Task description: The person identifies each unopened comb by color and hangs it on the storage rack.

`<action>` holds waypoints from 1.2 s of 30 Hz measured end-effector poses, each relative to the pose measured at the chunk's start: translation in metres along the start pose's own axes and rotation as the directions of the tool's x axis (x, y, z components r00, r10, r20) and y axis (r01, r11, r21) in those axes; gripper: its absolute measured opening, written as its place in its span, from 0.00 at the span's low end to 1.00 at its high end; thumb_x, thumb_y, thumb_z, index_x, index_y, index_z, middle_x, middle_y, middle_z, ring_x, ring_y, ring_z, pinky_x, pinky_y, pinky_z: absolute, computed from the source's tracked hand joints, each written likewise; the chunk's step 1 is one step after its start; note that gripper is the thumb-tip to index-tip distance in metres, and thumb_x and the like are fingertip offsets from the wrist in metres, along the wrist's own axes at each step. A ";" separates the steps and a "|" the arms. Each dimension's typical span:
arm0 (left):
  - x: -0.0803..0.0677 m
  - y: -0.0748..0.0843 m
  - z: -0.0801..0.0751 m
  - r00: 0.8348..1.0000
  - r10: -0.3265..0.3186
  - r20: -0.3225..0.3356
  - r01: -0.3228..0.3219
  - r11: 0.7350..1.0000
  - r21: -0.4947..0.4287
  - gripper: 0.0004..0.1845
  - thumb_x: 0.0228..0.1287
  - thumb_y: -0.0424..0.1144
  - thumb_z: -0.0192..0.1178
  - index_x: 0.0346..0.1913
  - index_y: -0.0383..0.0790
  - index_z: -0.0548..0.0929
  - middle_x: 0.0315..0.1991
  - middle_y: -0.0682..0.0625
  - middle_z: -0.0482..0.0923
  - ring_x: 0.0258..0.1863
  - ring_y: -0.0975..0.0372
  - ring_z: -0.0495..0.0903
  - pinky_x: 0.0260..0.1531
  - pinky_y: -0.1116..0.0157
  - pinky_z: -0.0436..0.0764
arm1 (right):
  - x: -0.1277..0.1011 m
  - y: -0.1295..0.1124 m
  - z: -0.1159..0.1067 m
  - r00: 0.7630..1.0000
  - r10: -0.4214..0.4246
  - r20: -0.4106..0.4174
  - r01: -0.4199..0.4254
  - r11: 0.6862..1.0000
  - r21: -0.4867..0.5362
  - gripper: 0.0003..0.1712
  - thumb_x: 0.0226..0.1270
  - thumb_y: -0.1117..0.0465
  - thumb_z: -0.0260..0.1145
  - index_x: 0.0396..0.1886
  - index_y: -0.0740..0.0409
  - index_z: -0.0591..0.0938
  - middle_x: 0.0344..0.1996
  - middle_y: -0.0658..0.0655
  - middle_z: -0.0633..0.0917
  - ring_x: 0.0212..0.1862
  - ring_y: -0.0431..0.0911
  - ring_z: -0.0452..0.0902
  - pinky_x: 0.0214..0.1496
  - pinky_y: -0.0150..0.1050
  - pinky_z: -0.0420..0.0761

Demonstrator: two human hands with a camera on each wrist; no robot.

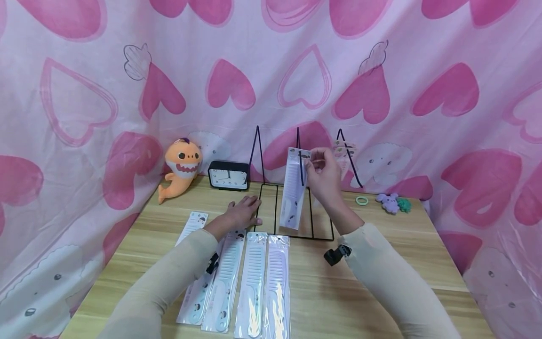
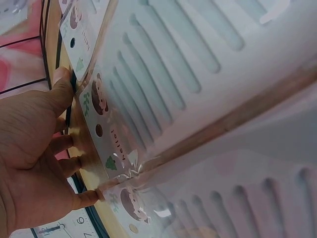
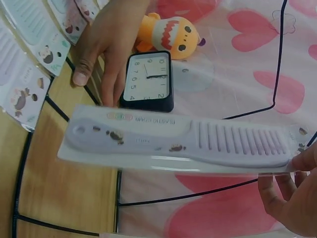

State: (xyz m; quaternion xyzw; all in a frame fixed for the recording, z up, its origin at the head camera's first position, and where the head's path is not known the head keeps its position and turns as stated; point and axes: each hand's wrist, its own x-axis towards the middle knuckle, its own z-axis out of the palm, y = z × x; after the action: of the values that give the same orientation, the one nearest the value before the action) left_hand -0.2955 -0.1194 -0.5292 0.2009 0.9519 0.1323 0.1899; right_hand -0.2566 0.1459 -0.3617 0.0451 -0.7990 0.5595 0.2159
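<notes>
My right hand (image 1: 325, 176) pinches the top end of a clear-packaged lilac comb (image 1: 292, 202). The pack hangs long and slightly tilted, its card top right at the middle prong of a black wire rack (image 1: 276, 209). In the right wrist view, the comb (image 3: 237, 144) shows its teeth near my fingers and its handle pointing away. My left hand (image 1: 243, 213) rests with spread, relaxed fingers at the rack's left base wire. Beside it in the left wrist view lie packaged pale green combs (image 2: 163, 74). Behind my right hand, another pack (image 1: 345, 150) is on the right prong.
Several packaged combs (image 1: 254, 282) lie in a row at the table's front. A black clock (image 1: 228, 175) and an orange shark toy (image 1: 182, 165) stand at the back left. Right of the rack are a green ring (image 1: 362, 200) and a purple plush (image 1: 388, 202).
</notes>
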 end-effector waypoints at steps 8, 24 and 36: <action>0.003 -0.002 0.001 1.000 -0.003 0.005 0.003 1.000 0.014 0.48 0.83 0.63 0.58 0.92 0.50 0.50 0.94 0.48 0.40 0.93 0.47 0.38 0.86 0.27 0.43 | 0.016 0.000 0.010 0.998 0.034 -0.051 -0.036 0.999 -0.029 0.14 0.80 0.71 0.67 0.59 0.60 0.80 0.54 0.63 0.84 0.52 0.52 0.82 0.56 0.41 0.84; -0.005 0.006 -0.004 1.000 0.006 -0.008 -0.006 1.000 -0.002 0.46 0.83 0.63 0.58 0.92 0.48 0.53 0.94 0.46 0.43 0.93 0.45 0.40 0.86 0.27 0.46 | 0.024 0.002 0.018 0.996 0.047 -0.082 -0.050 0.998 -0.026 0.13 0.81 0.73 0.64 0.58 0.60 0.82 0.54 0.63 0.86 0.55 0.53 0.83 0.58 0.46 0.85; -0.003 0.005 -0.003 1.000 -0.008 0.002 0.008 1.000 0.003 0.46 0.83 0.61 0.59 0.92 0.48 0.52 0.94 0.47 0.41 0.93 0.47 0.39 0.87 0.28 0.44 | 0.026 0.003 0.018 0.997 0.054 -0.057 -0.055 0.998 -0.015 0.14 0.84 0.71 0.61 0.62 0.59 0.82 0.57 0.62 0.86 0.57 0.54 0.83 0.64 0.51 0.86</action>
State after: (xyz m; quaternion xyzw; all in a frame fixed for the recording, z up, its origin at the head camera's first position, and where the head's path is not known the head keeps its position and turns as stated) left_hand -0.2923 -0.1167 -0.5235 0.1976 0.9527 0.1299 0.1909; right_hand -0.2859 0.1352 -0.3591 0.0054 -0.7980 0.5596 0.2234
